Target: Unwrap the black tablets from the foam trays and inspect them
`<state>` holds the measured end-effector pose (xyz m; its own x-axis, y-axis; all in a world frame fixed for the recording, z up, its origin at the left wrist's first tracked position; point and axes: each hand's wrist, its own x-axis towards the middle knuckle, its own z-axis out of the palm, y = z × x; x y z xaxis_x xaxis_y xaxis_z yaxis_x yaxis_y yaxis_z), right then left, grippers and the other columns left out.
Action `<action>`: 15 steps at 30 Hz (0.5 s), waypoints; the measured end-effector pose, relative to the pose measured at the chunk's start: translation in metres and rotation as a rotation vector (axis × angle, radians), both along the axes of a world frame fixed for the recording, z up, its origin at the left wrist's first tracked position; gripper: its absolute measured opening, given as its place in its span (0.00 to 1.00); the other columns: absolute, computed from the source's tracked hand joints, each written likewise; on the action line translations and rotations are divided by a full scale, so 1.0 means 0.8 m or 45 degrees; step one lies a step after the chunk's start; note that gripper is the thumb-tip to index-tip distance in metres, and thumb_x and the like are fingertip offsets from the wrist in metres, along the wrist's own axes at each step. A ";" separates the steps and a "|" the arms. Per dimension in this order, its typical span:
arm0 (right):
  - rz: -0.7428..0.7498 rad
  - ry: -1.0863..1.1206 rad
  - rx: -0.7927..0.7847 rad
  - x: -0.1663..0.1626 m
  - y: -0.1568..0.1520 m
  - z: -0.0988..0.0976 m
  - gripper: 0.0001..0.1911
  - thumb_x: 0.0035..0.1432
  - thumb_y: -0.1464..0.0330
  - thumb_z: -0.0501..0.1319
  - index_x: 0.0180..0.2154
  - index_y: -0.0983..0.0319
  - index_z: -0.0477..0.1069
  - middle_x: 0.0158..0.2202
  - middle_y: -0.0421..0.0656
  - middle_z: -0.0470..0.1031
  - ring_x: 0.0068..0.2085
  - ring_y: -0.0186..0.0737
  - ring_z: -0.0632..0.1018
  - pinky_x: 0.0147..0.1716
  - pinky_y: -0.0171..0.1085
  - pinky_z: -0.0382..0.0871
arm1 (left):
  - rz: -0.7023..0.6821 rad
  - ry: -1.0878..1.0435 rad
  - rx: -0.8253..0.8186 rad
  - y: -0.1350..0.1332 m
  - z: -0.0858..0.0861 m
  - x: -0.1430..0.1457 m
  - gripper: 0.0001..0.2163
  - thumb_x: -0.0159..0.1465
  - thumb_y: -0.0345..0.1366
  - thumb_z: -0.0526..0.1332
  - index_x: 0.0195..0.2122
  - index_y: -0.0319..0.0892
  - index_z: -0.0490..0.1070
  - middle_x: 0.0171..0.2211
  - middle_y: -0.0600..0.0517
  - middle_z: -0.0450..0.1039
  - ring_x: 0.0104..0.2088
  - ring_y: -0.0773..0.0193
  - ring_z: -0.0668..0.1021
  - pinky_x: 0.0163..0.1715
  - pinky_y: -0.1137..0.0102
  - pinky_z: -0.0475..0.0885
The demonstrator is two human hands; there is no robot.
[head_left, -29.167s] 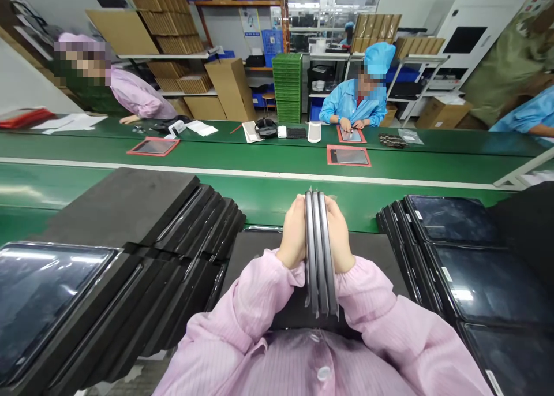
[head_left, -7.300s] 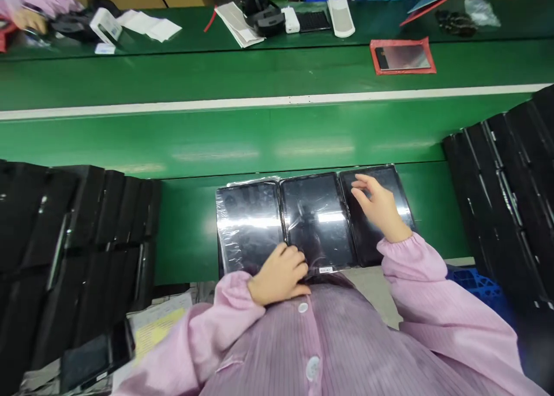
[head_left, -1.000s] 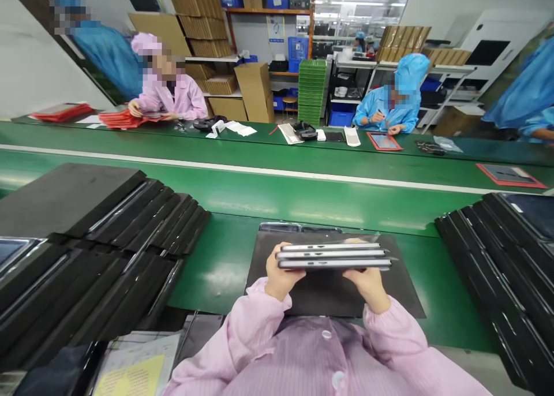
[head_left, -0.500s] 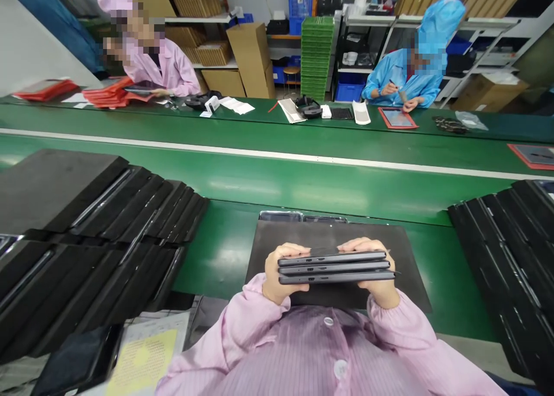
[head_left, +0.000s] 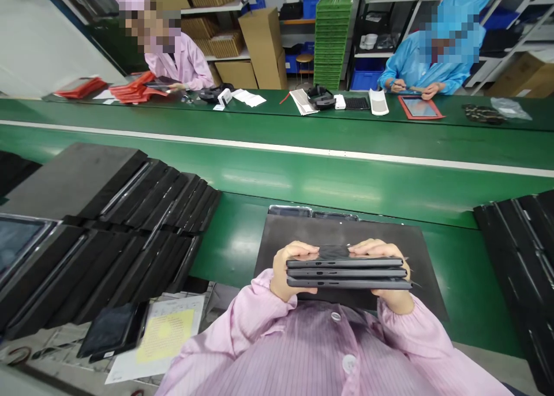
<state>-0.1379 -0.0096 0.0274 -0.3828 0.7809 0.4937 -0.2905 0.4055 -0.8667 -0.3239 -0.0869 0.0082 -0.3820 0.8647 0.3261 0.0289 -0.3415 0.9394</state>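
Note:
A stack of three dark tablets (head_left: pixel 346 273) lies flat between my hands, close to my chest, edges facing me. My left hand (head_left: pixel 286 269) is closed round the stack's left end, fingers curled over the top. My right hand (head_left: pixel 387 275) is closed round the right end in the same way. Under the stack a black foam sheet (head_left: pixel 346 230) rests on the green bench, with more wrapped tablets (head_left: pixel 303 211) peeking out at its far edge.
Slanted rows of tablets in black foam stand at left (head_left: pixel 130 223) and at right (head_left: pixel 519 251). A loose tablet (head_left: pixel 110 337) and a yellow paper (head_left: pixel 162 337) lie bottom left. Beyond the green conveyor (head_left: pixel 277 165), two people work at the far bench.
The stack has come down and slightly nearer my chest, with my fingers curled over its top. My view has tipped downward.

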 end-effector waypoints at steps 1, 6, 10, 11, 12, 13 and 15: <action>0.016 0.009 -0.002 0.001 0.000 -0.001 0.21 0.46 0.52 0.68 0.39 0.56 0.70 0.32 0.45 0.77 0.35 0.48 0.78 0.33 0.48 0.73 | 0.005 0.004 -0.049 0.000 0.002 0.000 0.28 0.35 0.62 0.67 0.28 0.45 0.67 0.26 0.47 0.78 0.29 0.55 0.81 0.32 0.61 0.77; 0.061 0.027 -0.007 0.003 0.000 -0.001 0.20 0.47 0.54 0.68 0.40 0.56 0.71 0.33 0.45 0.76 0.36 0.48 0.77 0.34 0.48 0.74 | 0.004 0.033 -0.184 -0.002 0.006 0.001 0.31 0.31 0.66 0.65 0.26 0.46 0.66 0.26 0.47 0.78 0.30 0.54 0.80 0.34 0.59 0.75; 0.057 0.020 0.017 0.001 0.002 -0.001 0.20 0.47 0.54 0.68 0.40 0.56 0.71 0.33 0.46 0.76 0.35 0.48 0.78 0.32 0.48 0.75 | -0.017 0.074 -0.154 -0.005 -0.003 -0.001 0.30 0.33 0.64 0.66 0.28 0.46 0.68 0.27 0.47 0.78 0.32 0.53 0.81 0.35 0.59 0.76; 0.072 0.024 0.029 0.000 0.002 -0.001 0.21 0.47 0.54 0.68 0.41 0.56 0.70 0.33 0.46 0.76 0.36 0.48 0.78 0.32 0.48 0.75 | -0.007 0.084 -0.080 -0.006 -0.006 -0.002 0.29 0.36 0.63 0.67 0.30 0.46 0.68 0.28 0.48 0.79 0.32 0.54 0.81 0.34 0.59 0.76; 0.091 0.026 0.038 -0.001 0.002 -0.002 0.21 0.47 0.54 0.67 0.41 0.56 0.70 0.33 0.46 0.76 0.36 0.48 0.78 0.33 0.47 0.75 | 0.004 0.095 0.013 -0.006 -0.010 -0.004 0.27 0.38 0.61 0.67 0.32 0.46 0.69 0.30 0.48 0.79 0.32 0.54 0.81 0.34 0.60 0.76; 0.105 0.033 0.045 -0.001 0.001 -0.003 0.22 0.47 0.53 0.67 0.42 0.56 0.69 0.33 0.46 0.76 0.36 0.47 0.78 0.33 0.47 0.75 | 0.001 0.108 0.105 -0.007 -0.014 -0.006 0.26 0.41 0.58 0.68 0.35 0.47 0.70 0.31 0.49 0.79 0.33 0.55 0.81 0.34 0.60 0.76; 0.112 0.054 0.054 -0.003 0.001 -0.006 0.23 0.47 0.52 0.67 0.43 0.56 0.69 0.34 0.46 0.76 0.37 0.46 0.78 0.34 0.46 0.74 | -0.039 0.137 0.249 -0.007 -0.020 -0.012 0.25 0.44 0.55 0.69 0.39 0.49 0.71 0.34 0.49 0.80 0.34 0.55 0.81 0.34 0.60 0.77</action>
<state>-0.1404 -0.0088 0.0229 -0.4269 0.7230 0.5431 -0.3629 0.4132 -0.8352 -0.3335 -0.0926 -0.0077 -0.3101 0.7919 0.5261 0.1124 -0.5189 0.8474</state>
